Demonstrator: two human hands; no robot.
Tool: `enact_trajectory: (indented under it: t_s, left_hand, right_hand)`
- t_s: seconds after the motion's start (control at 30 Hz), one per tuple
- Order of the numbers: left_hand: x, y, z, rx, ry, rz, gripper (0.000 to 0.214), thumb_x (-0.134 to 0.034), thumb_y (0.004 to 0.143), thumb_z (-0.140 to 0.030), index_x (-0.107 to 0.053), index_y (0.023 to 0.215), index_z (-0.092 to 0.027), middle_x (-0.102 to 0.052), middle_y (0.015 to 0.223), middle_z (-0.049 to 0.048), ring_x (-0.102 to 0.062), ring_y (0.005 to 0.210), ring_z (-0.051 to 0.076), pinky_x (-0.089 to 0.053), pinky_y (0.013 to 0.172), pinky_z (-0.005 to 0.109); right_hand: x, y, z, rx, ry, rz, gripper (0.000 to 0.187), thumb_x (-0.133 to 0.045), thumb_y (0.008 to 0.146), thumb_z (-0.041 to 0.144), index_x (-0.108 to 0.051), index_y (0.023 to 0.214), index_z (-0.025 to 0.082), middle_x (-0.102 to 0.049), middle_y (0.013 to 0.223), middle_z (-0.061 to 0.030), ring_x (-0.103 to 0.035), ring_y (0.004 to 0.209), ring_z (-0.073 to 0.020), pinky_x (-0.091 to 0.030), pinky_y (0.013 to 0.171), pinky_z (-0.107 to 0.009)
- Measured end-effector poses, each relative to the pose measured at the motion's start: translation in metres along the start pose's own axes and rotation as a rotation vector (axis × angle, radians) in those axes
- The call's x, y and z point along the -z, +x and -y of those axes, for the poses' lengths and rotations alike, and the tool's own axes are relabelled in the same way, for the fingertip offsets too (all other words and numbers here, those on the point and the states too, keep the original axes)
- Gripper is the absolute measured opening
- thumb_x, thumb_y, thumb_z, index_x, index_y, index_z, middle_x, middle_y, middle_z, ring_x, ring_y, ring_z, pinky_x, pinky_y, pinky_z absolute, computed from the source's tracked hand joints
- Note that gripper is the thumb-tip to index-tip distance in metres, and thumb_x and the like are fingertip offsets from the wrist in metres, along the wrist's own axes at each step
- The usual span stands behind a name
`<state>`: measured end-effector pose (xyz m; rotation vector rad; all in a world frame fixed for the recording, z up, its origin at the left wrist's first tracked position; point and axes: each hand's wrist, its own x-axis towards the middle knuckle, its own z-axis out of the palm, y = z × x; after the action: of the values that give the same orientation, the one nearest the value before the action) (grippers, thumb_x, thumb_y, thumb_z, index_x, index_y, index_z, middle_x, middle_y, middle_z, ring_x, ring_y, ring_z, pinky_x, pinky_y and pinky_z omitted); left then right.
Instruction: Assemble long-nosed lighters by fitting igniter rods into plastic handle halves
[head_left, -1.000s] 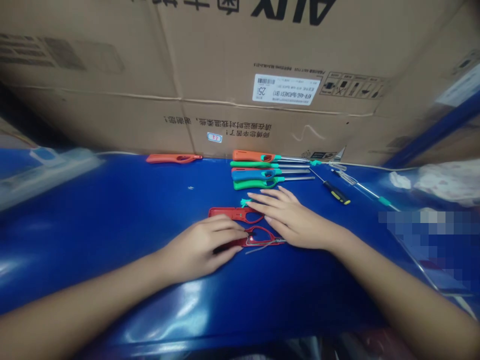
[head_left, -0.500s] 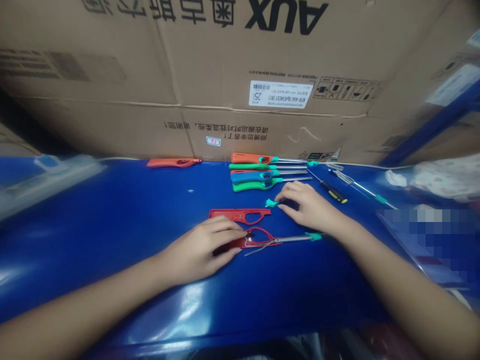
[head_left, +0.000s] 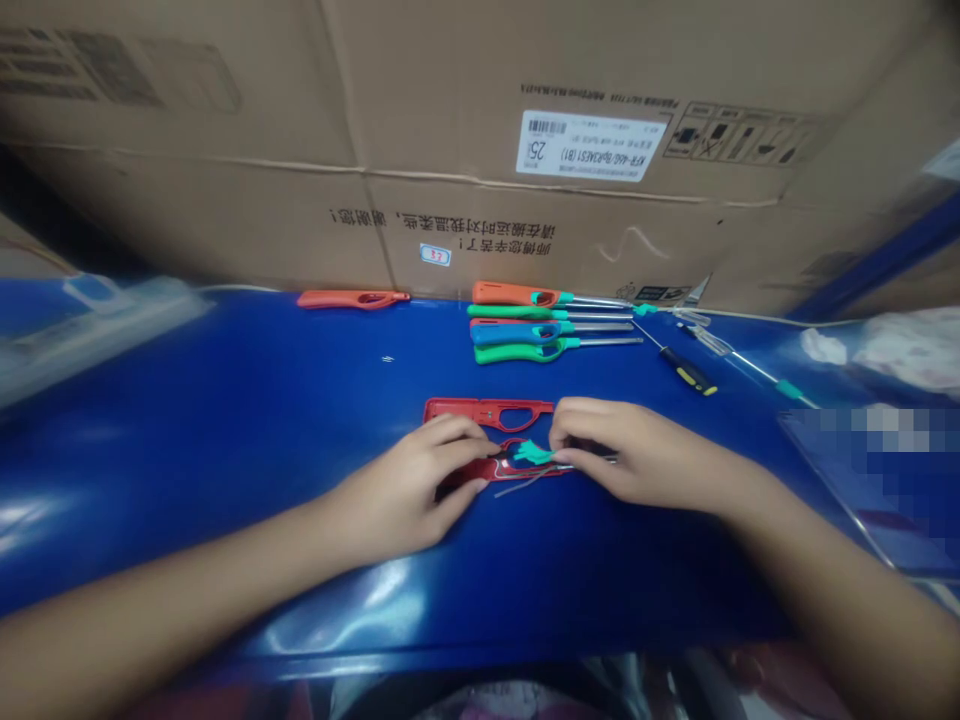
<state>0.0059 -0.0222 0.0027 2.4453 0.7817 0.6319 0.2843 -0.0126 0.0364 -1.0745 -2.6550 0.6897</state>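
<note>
My left hand [head_left: 420, 480] is closed on the handle end of an opened red lighter half [head_left: 491, 468], which lies on the blue table. A thin grey tube [head_left: 517, 489] sticks out from its near side. Between finger and thumb, my right hand [head_left: 630, 450] pinches a small teal plastic trigger [head_left: 534, 453], held over the loop of that red half. The lighter's metal rod is mostly hidden behind my right hand. Just beyond lies the matching empty red shell half [head_left: 480, 412], apart from my left fingertips or nearly touching them; I cannot tell which.
Several long-nosed lighters [head_left: 517, 333] lie stacked by the cardboard box [head_left: 450, 130]. An orange shell [head_left: 352, 299] lies to their left. A screwdriver [head_left: 688, 371] and a metal rod with a teal piece [head_left: 757, 371] are on the right. A clear plastic container [head_left: 97, 325] stands far left.
My right hand has brought the teal trigger down and towards me, from beyond the shell half to over the red lighter half. My left hand keeps its hold. The view has shifted slightly.
</note>
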Motion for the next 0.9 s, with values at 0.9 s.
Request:
enact_trajectory:
  t_s: [0.9]
  left_hand:
    - [-0.002,0.003,0.002,0.179,-0.157,0.006,0.027,-0.063,0.089,-0.015,-0.069,0.116,-0.017,-0.066,0.113,0.008,-0.064,0.102,0.02,-0.054,0.091,0.037]
  right_hand:
    - [-0.03,0.008,0.0,0.274,-0.15,-0.129,0.022,-0.045,0.102,0.02,-0.06,0.088,0.016,-0.057,0.083,-0.0021,-0.048,0.073,-0.0133,-0.039,0.068,-0.026]
